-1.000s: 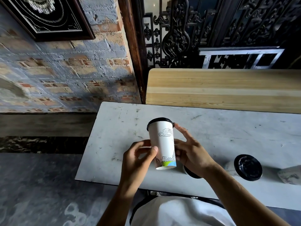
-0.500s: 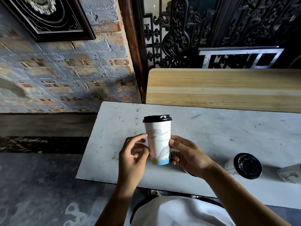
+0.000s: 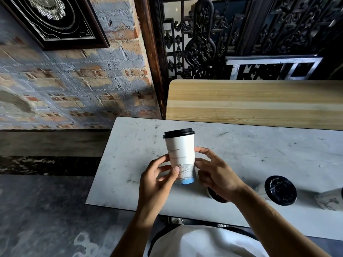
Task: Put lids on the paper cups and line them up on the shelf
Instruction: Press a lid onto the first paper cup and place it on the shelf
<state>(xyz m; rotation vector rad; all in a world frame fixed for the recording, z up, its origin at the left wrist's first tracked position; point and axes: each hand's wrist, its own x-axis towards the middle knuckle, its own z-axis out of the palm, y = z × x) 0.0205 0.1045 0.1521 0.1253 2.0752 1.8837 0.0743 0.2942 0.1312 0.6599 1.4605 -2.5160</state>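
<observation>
A white paper cup (image 3: 181, 154) with a printed drawing and a black lid (image 3: 179, 133) stands upright over the white table (image 3: 259, 151), its blue base close to the surface. My left hand (image 3: 157, 180) holds its lower left side with thumb and fingers. My right hand (image 3: 216, 175) holds its lower right side with its fingertips. A second lidded cup (image 3: 280, 190) lies to the right, its black lid facing me. Under my right wrist a dark-rimmed cup (image 3: 216, 197) is partly hidden. The light wooden shelf (image 3: 256, 102) runs behind the table.
Another paper cup (image 3: 329, 200) shows at the right edge, cut off by the frame. A brick wall with a framed picture (image 3: 53, 21) is at the left, and a dark carved screen (image 3: 200, 39) stands behind the shelf. The table's left end drops to a grey floor.
The cup went from tilted to upright and sank a little toward the table. Both hands shifted down to its lower part and keep hold of it.
</observation>
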